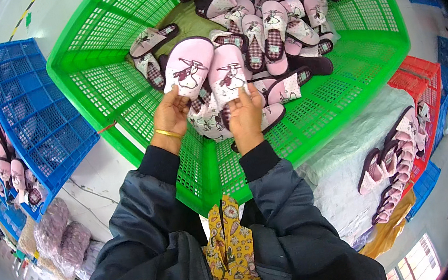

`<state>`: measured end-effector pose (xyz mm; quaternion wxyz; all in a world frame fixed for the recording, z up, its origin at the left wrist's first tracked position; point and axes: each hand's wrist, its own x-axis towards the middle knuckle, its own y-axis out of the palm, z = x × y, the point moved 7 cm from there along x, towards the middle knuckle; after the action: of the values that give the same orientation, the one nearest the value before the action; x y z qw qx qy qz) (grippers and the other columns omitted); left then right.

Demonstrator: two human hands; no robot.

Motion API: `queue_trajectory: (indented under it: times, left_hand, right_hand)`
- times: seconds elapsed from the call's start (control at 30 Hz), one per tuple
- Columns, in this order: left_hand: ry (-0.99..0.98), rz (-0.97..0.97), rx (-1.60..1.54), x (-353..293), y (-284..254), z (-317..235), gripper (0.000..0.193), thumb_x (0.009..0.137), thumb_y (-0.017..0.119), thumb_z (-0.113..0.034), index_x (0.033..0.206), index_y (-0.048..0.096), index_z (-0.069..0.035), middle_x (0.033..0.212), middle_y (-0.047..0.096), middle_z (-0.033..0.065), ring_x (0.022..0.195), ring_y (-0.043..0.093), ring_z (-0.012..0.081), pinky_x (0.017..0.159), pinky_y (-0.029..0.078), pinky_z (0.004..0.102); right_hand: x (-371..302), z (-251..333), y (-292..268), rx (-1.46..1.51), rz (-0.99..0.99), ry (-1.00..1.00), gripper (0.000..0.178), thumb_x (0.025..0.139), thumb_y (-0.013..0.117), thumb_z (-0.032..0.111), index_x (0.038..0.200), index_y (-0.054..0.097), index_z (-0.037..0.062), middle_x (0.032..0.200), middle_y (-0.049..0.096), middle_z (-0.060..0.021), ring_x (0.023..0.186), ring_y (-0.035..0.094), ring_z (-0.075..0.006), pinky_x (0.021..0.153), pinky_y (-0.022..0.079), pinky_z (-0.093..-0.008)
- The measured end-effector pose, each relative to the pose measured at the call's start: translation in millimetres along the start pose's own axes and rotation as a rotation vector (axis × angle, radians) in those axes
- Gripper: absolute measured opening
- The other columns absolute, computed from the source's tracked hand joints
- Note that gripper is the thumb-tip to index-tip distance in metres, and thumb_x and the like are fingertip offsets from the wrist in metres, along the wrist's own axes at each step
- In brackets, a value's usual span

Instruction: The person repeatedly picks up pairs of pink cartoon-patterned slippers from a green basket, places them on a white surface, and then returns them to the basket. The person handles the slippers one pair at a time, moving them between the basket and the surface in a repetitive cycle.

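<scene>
Over the near part of a big green plastic basket (pixel 312 109), I hold two pink slippers side by side. My left hand (pixel 172 114), with a gold bangle at the wrist, is closed on the opening edge of the left slipper (pixel 189 67). The right slipper (pixel 227 70) is pinched at its opening edge by my right hand (pixel 246 114). Both slippers have dark trim and a drawn figure on top, toes pointing away from me. Beneath and beyond them, many loose slippers (pixel 273 25) with checked insoles lie heaped in the basket.
At the left stands a blue basket (pixel 37 110) with more slippers (pixel 8 166) beside it. Wrapped bundles (pixel 68 238) lie below that. To the right, rows of slippers (pixel 393 167) rest on a pale covered surface (pixel 340 180) beside a red basket (pixel 419 73).
</scene>
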<state>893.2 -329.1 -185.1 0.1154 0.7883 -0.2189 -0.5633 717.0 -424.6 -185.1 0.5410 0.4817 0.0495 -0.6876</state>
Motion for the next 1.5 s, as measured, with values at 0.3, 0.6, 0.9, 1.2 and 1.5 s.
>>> queue_trajectory:
  times: [0.3,0.6,0.9,1.2,1.5]
  left_hand:
    - [0.145,0.026,0.001,46.1,-22.3,-111.4,0.036,0.096,0.042,-0.018,0.122,0.051,0.003,0.118,0.062,0.0155,0.105,0.061,0.0296,0.096,0.047,0.0433]
    - [0.346,0.177,0.149,98.9,6.5,-235.3,0.029,0.095,0.047,-0.018,0.11,0.06,0.002,0.107,0.066,0.0098,0.097,0.062,0.0199,0.09,0.048,0.0339]
    - [0.427,0.403,-0.049,60.3,34.1,-265.1,0.03,0.095,0.047,-0.016,0.116,0.056,0.005,0.115,0.063,0.0135,0.104,0.062,0.0236,0.095,0.047,0.038]
    - [0.613,0.019,0.064,29.9,71.8,-263.2,0.037,0.095,0.048,-0.017,0.121,0.048,0.009,0.119,0.059,0.0195,0.106,0.06,0.0273,0.096,0.045,0.0391]
    - [0.462,0.415,0.086,53.9,46.3,-265.6,0.026,0.092,0.053,-0.01,0.115,0.057,0.004,0.115,0.063,0.0128,0.108,0.06,0.0201,0.098,0.044,0.0366]
  right_hand:
    - [46.8,30.1,-16.6,-0.316,-0.054,-0.088,0.022,0.094,0.055,0.016,0.11,0.049,0.0016,0.1,0.059,-0.0075,0.088,0.06,-0.0166,0.078,0.051,-0.0314]
    - [109.8,-86.5,109.8,-1.357,0.617,-0.522,0.038,0.084,0.063,0.021,0.118,0.057,0.0048,0.103,0.064,-0.0185,0.093,0.062,-0.0307,0.081,0.047,-0.037]
    - [255.4,-281.3,173.2,-1.875,0.779,-0.182,0.082,0.074,0.07,0.022,0.143,0.03,0.003,0.124,0.055,-0.0263,0.115,0.055,-0.0349,0.096,0.042,-0.0398]
    - [319.6,-342.6,158.8,-1.929,0.779,-0.177,0.048,0.072,0.071,0.031,0.103,0.054,-0.0015,0.1,0.063,-0.0248,0.097,0.06,-0.0381,0.085,0.046,-0.042]
    - [153.2,-133.8,136.7,-1.474,0.627,-0.208,0.028,0.081,0.066,0.021,0.092,0.058,-0.0033,0.084,0.065,-0.019,0.076,0.062,-0.0206,0.069,0.048,-0.0335]
